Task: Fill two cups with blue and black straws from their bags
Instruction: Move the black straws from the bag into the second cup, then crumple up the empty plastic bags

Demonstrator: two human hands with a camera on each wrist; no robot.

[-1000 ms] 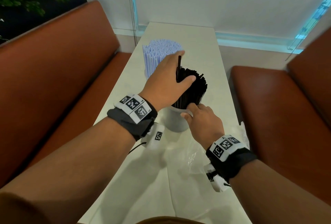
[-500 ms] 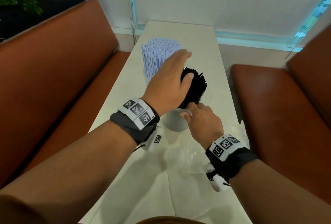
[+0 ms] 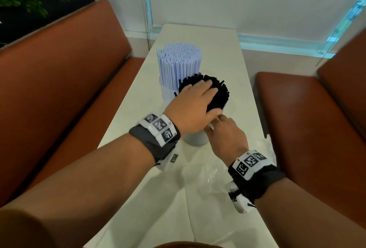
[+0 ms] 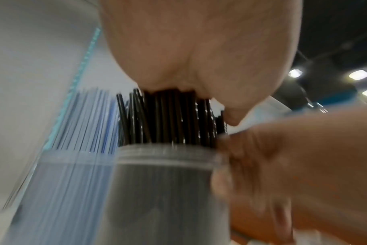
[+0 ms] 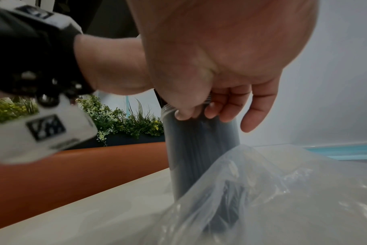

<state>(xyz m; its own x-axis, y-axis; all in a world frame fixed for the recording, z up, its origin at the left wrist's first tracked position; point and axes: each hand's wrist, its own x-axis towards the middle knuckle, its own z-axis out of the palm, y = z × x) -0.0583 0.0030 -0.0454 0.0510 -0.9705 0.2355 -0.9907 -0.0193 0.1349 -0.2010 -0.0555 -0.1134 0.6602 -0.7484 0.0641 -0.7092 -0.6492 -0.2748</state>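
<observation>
A translucent cup [image 3: 195, 138] packed with black straws [image 3: 219, 97] stands mid-table. My left hand [image 3: 195, 105] lies flat on the straw tops, fingers straight; in the left wrist view the palm [image 4: 199, 49] presses on the black straws [image 4: 172, 116]. My right hand [image 3: 223, 131] grips the cup at its near rim, and the right wrist view shows thumb and fingers [image 5: 220, 106] curled on the cup [image 5: 199, 140]. Just behind, a second cup [image 3: 165, 93] holds blue straws [image 3: 179, 63].
Crumpled clear plastic bags [image 3: 208, 174] lie on the white table [image 3: 217, 49] near me, one reaching the right edge [image 3: 269, 146]. Brown bench seats [image 3: 59, 89] flank the narrow table on both sides. A white wall closes the far end.
My left hand let go of a single raised black straw and came down flat onto the straw tops. My right hand stayed on the cup's rim.
</observation>
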